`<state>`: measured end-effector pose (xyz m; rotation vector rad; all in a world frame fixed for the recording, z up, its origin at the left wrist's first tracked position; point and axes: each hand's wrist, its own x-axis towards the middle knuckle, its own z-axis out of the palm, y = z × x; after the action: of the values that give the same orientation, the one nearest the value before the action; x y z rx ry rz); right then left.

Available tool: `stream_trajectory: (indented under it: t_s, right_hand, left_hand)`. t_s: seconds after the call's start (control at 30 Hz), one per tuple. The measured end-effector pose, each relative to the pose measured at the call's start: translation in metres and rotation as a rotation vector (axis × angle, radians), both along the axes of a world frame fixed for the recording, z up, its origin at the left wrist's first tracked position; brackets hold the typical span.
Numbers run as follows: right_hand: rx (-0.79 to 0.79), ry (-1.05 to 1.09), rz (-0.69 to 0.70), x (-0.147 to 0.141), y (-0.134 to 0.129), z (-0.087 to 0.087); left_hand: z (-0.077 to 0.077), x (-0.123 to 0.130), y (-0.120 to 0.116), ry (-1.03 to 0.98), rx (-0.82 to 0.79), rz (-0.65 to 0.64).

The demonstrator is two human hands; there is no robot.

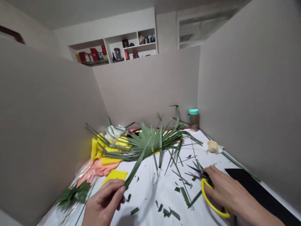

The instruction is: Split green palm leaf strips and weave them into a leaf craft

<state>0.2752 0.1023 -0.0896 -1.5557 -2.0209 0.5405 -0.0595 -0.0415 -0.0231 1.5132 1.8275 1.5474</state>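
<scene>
My left hand (105, 201) pinches the lower end of a long green leaf strip (137, 163), which rises toward a large fan-shaped palm leaf (148, 141) lying across the back of the table. On the right, my right hand (222, 188) is closed around scissors (213, 201) with yellow handles. Their dark blades are parted and point left over the white tabletop, with no leaf visibly between them. Cut green leaf pieces (166, 212) lie scattered between my hands.
Yellow netting (114, 177) and pink cloth (98, 169) lie at the left, near a leafy sprig (75, 193). A bottle with a turquoise lid (194, 119) stands at the back right. Beside my right forearm is a black sheet (261, 191). Grey partitions (150, 88) enclose the table.
</scene>
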Motion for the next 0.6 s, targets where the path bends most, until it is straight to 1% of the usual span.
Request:
stream_trajectory:
  t_s: [0.07,0.17,0.27,0.33,0.4,0.43,0.5,0.57,0.6]
  right_hand:
    - [-0.003,-0.149,0.063,-0.004,-0.005,-0.012]
    - [-0.004,-0.294,0.138,-0.005,-0.009,-0.023]
    - [0.002,-0.373,0.189,0.000,-0.008,-0.025]
    - [0.021,-0.394,0.215,0.002,-0.006,-0.021]
    - [0.049,-0.350,0.236,-0.002,-0.010,-0.009]
    - [0.058,-0.297,0.243,-0.007,-0.014,0.000]
    - [0.052,-0.115,0.255,-0.024,-0.028,0.025]
    - [-0.040,0.102,0.271,-0.048,-0.047,0.053]
    - [-0.110,0.224,0.300,-0.061,-0.056,0.066]
  left_hand:
    - [0.002,0.005,0.000,-0.038,0.033,-0.012]
    - [0.003,0.013,-0.002,-0.115,0.053,-0.050]
    - [0.002,0.021,-0.003,-0.167,0.105,-0.079]
    - [0.003,0.025,-0.004,-0.162,0.131,-0.105]
    - [0.003,0.030,-0.004,-0.135,0.146,-0.121]
    - [0.003,0.033,-0.004,-0.120,0.151,-0.124]
    - [0.002,0.040,-0.004,-0.117,0.171,-0.110]
    - [0.000,0.048,-0.005,-0.153,0.197,-0.096]
    - [-0.001,0.052,-0.005,-0.179,0.205,-0.096]
